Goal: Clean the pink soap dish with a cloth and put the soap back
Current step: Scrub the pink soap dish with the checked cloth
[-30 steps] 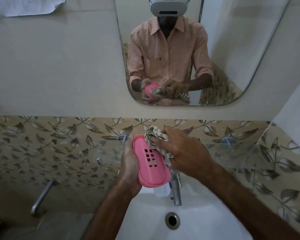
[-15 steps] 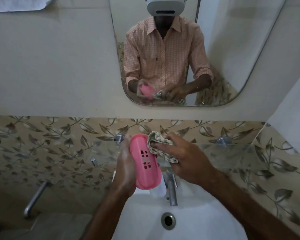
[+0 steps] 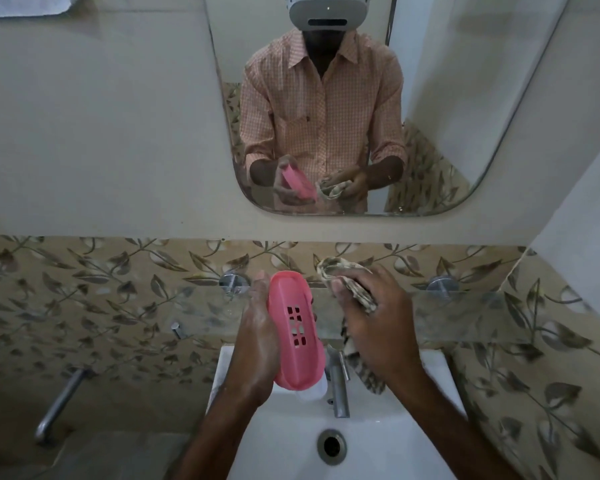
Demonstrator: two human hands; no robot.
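My left hand (image 3: 257,344) grips the pink soap dish (image 3: 297,330) along its left side and holds it tilted on edge above the sink, slotted bottom facing me. To its right, my right hand (image 3: 374,323) clutches a bunched patterned cloth (image 3: 347,282), with one end hanging down behind the hand. A small gap separates the cloth from the dish. A white object (image 3: 312,393) that may be the soap peeks out under the dish on the basin's back rim.
The white basin (image 3: 378,441) with its drain (image 3: 331,446) lies below my hands, the chrome tap (image 3: 338,386) just right of the dish. A glass shelf (image 3: 465,317) runs along the leaf-patterned tiles. A mirror (image 3: 465,98) hangs above. A metal pipe (image 3: 61,400) juts at lower left.
My right hand has pulled the cloth off the dish and moved it to the right. The dish has turned more edge-on in my left hand.
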